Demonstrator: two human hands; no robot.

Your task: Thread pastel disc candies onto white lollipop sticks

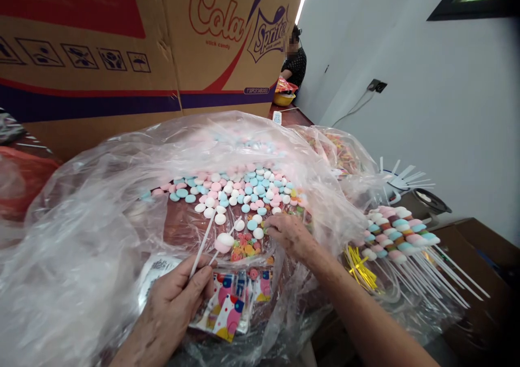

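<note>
My left hand (179,296) is closed around two thin white sticks. One is a bare stick (202,242); the other carries a pink and white marshmallow (224,242), its tip poking out above. On the right, my right hand (286,234) has its fingers bent down at the edge of the candy pile, thumb and fingertips close together. Whatever lies between them, if anything, is hidden. Around it lie pink, blue and white marshmallows (258,185) and a cluster of coloured gummy rings (245,247), on clear plastic. Printed candy packets (227,307) sit below, beside my left hand.
Finished marshmallow skewers (400,231) are stacked at the right beside gold twist ties (359,269). Behind stands a large cardboard box (227,80). Loose clear plastic (73,259) spreads across the left. More sticks (410,177) fan out of a container. A person (296,64) is farther back.
</note>
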